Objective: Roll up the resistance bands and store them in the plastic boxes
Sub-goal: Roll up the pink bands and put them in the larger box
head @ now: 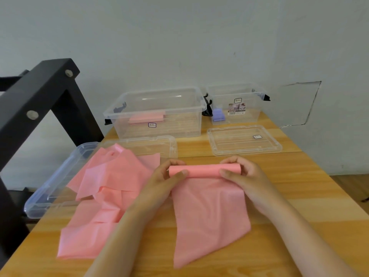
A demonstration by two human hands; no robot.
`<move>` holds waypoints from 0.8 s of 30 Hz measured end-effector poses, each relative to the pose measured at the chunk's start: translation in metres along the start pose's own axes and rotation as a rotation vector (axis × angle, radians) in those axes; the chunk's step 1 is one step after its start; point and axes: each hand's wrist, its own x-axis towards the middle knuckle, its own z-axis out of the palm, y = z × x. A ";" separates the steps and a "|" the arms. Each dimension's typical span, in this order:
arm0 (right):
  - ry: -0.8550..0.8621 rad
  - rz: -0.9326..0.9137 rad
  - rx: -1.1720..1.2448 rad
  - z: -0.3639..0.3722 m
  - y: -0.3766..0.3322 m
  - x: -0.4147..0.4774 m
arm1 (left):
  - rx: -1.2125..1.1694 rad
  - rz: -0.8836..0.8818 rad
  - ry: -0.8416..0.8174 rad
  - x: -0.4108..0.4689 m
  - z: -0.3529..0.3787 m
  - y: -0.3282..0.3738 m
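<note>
Grip of left hand (167,181) and right hand (246,177) pinches the partly rolled pink band (207,206).

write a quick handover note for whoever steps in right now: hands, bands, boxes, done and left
Left hand grips the left end of the pink roll; right hand grips its right end.
Band only partly rolled: its loose tail lies flat on the table, toward the person.
Done: one pink band in the large box, a purple band in the small box. Both boxes open, small lid in front of the small box.
Left: finish this roll, store it, then roll the pink pile at the left, lying partly on the large lid.
</note>
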 end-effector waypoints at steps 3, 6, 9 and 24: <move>-0.005 0.001 0.010 0.000 0.000 -0.001 | 0.018 0.046 0.029 0.000 0.001 0.001; -0.026 0.032 0.027 -0.002 -0.003 -0.001 | 0.015 0.131 0.039 -0.001 0.003 0.003; -0.054 0.081 0.073 -0.001 -0.005 -0.002 | -0.119 0.141 0.026 -0.001 0.003 0.005; -0.014 0.036 0.048 0.000 0.000 0.000 | -0.046 0.101 0.029 -0.001 0.003 0.003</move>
